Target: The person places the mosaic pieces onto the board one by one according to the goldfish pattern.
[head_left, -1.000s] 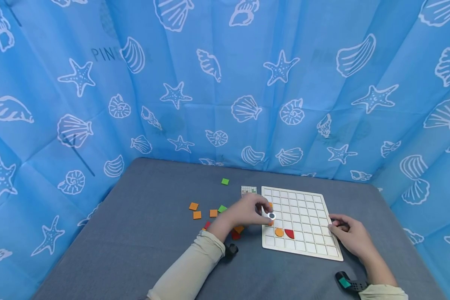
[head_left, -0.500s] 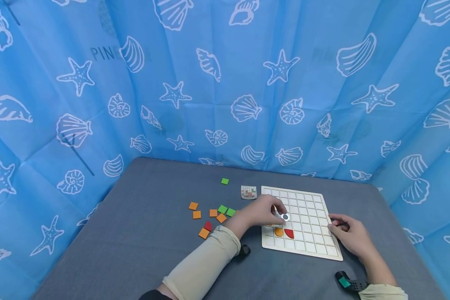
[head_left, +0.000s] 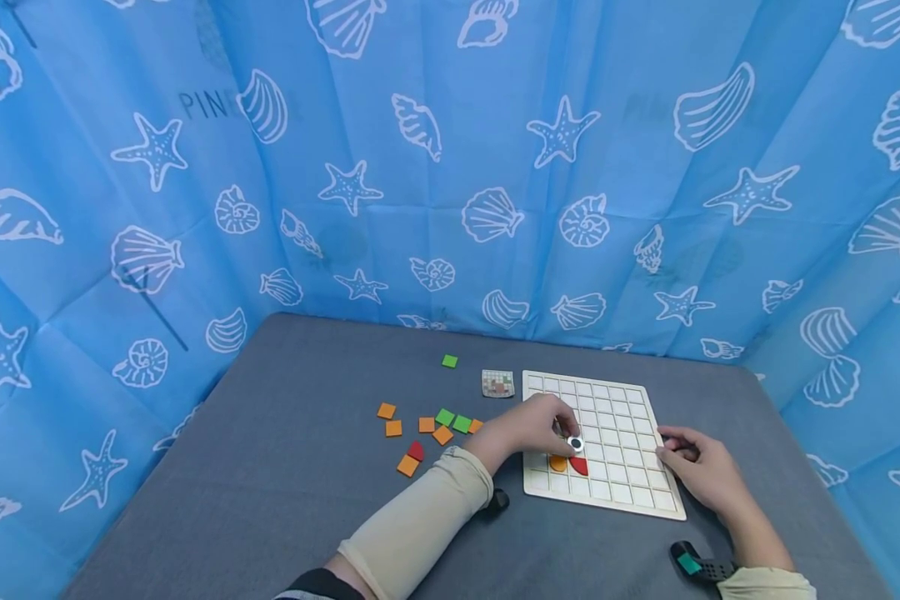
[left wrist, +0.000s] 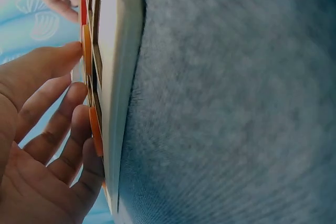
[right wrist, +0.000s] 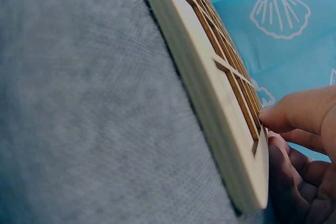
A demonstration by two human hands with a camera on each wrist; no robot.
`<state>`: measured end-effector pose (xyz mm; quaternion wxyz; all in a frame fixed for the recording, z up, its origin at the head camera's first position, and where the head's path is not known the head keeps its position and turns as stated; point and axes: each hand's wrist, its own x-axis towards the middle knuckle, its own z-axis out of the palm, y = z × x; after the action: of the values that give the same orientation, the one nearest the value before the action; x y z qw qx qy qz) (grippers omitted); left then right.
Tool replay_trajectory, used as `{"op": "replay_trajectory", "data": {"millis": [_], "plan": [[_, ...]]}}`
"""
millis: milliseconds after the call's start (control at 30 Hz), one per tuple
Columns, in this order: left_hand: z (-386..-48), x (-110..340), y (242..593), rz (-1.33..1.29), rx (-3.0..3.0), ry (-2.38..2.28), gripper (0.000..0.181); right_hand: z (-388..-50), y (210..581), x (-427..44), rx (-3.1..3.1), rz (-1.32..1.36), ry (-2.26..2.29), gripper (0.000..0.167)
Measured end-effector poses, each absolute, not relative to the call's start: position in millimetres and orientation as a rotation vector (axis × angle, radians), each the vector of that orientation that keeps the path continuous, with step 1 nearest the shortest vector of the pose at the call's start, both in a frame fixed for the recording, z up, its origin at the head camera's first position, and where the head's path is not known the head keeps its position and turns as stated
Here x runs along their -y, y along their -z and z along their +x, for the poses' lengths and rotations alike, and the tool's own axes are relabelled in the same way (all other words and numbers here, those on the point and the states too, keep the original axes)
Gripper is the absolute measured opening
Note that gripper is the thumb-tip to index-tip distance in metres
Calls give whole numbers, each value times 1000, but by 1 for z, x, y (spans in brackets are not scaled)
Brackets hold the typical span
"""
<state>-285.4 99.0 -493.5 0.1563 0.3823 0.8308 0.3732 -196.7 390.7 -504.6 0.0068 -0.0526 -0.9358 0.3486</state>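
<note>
White tile: marked with a black dot (head_left: 576,444), over the board, just beyond the red quarter-round; whether it sits in a cell or above one, cannot tell.
Left hand (head_left: 536,427): reaching across the board's left part, pinching the white tile between thumb and index finger, the other fingers bent loosely beside them.
Pieces on the board: an orange disc (head_left: 558,464) with the red quarter-round (head_left: 580,467) beside it; the left wrist view adds an orange piece (left wrist: 95,132) under the smaller fingers.
Board (head_left: 637,475): pale wood, gridded with white cells, flat on the cloth.
Right hand (head_left: 705,475): thumb tip and bent fingers against the board's right edge; pinching or merely resting, cannot tell.
Card (head_left: 498,384): small, with a printed grid, near the board's far left corner.
Loose pieces: left of the board, orange squares (head_left: 427,425), two green squares (head_left: 445,417) and a red piece (head_left: 416,451); another green square (head_left: 449,361) farther off.
Cloth (head_left: 270,483): grey, over the table.
Curtain (head_left: 420,167): blue, with white shells and starfish, behind everything.
</note>
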Motion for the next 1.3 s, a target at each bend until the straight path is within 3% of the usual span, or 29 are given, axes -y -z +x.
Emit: {"op": "replay_trajectory", "data": {"millis": [833, 1300], "plan": [[-283, -101, 493, 1086, -2429, -1000, 11, -197, 502, -391, 2942, -182, -1101, 48], [-277, -72, 485, 1072, -2425, -1122, 15, -197, 504, -390, 2934, -167, -1094, 48]]}}
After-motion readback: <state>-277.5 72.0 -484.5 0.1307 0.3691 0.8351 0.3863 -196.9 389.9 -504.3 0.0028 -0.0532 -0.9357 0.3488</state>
